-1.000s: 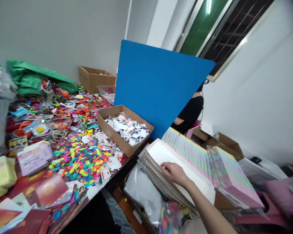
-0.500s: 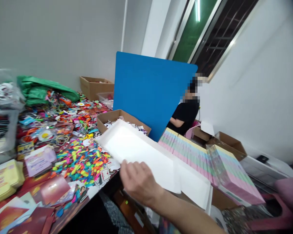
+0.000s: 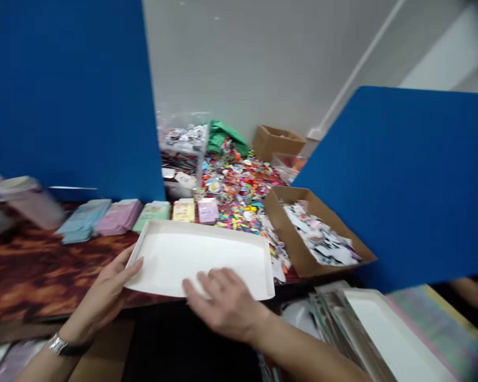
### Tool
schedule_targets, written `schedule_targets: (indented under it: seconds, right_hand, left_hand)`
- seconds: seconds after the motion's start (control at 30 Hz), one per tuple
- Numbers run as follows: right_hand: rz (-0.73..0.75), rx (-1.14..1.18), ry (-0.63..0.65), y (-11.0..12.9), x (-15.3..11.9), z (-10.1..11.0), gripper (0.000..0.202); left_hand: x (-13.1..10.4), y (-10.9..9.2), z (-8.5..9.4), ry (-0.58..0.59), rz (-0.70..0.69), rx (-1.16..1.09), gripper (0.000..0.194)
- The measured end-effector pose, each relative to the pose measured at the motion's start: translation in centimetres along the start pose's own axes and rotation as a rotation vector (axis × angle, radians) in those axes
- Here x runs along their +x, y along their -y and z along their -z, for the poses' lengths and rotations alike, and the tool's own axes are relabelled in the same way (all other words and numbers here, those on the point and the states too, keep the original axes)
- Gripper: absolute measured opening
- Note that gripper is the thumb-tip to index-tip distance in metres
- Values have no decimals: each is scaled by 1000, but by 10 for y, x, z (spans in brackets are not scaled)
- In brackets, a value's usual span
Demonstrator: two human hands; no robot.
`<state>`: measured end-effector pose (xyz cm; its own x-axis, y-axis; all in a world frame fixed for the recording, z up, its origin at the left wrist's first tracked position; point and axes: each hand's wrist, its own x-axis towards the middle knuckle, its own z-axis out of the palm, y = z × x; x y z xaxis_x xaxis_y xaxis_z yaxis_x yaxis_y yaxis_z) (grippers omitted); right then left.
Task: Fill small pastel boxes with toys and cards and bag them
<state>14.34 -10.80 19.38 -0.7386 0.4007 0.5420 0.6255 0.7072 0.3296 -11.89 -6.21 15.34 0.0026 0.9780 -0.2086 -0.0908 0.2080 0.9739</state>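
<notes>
A shallow white rectangular tray or box lid (image 3: 207, 249) is held out over the front edge of the table. My left hand (image 3: 113, 286), with a watch on its wrist, grips the tray's left end, thumb on top. My right hand (image 3: 227, 300) is at the near long edge of the tray, its fingers bent over the rim; motion blur softens it. Behind the tray stand small stacks of packs: blue (image 3: 83, 220), pink (image 3: 118, 216), green (image 3: 154, 212), yellow (image 3: 184, 210) and purple (image 3: 208, 210).
A cardboard box (image 3: 292, 233) of cut pieces sits right of the tray, beside a heap of colourful small items (image 3: 239, 185). Blue partitions (image 3: 71, 101) flank the table. At lower right lie another white tray (image 3: 398, 339) and pastel packs; a person's arm (image 3: 476, 294) shows there.
The view has swung left. The white tray has moved from the right side to the table's front edge. My left hand has come into view, gripping its left end.
</notes>
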Motion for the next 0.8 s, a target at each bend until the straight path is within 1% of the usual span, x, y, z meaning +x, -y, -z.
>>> schedule_targets:
  seconds: [0.07,0.1,0.13,0.2,0.23,0.27,0.3,0.37,0.4,0.43,0.47,0.5,0.53,0.57,0.6,0.63,0.7,0.77,0.8]
  right_hand:
    - [-151,-72,-68,-25,10,-3,39]
    - [-243,-118,-80,-40,15,-7,43]
    - [-330,-140,-81,-55,20,-12,47]
    - [-448,-117,-64,-81,30,-27,54]
    - [-466,-70,-68,-91,34,-35,52]
    - [-459,-9,-82,-99,38,-42,48]
    - [-433,54,-109,-103,42,-50,42]
    - [-372,149,-166,-104,50,-63,35]
    - [-347,180,-180,-102,54,-69,34]
    - [-323,207,-179,-97,60,-75,34]
    - [-302,236,-166,-90,66,-82,33]
    - [-279,276,-143,-81,73,-89,34]
    - [-250,325,-116,-70,82,-97,34]
    - [-219,375,-91,-57,90,-107,35]
    - [-192,420,-72,-44,99,-117,36]
    - [-165,453,-57,-30,107,-128,36]
    - [-131,481,-30,-3,120,-150,36]
    - [-105,497,10,20,127,-171,38]
    - [-91,507,34,29,127,-179,39]
  left_hand:
    - [-4,-2,30,-35,-4,-77,69]
    - [-4,-4,44,-73,-49,-96,71]
    - [-5,-6,56,-135,-123,-87,71]
    - [-7,-11,76,-302,-329,18,64]
    - [-8,-15,82,-365,-456,93,58]
    - [-11,-18,87,-387,-599,167,51]
    - [-15,-22,90,-361,-744,240,45]
    - [-23,-28,95,-247,-994,361,40]
    - [-28,-31,98,-219,-1048,422,43]
    - [-32,-33,103,-247,-1036,483,45]
    - [-35,-34,111,-337,-961,543,46]
    - [-37,-34,121,-471,-836,592,46]
    - [-38,-33,135,-610,-676,622,48]
    - [-38,-31,151,-754,-511,626,50]
    - [-36,-29,170,-873,-363,605,52]
    - [-33,-26,190,-922,-228,581,55]
    - [-24,-18,231,-929,-37,485,63]
    - [-14,-8,265,-869,72,378,77]
    - [-10,-3,278,-846,109,401,83]
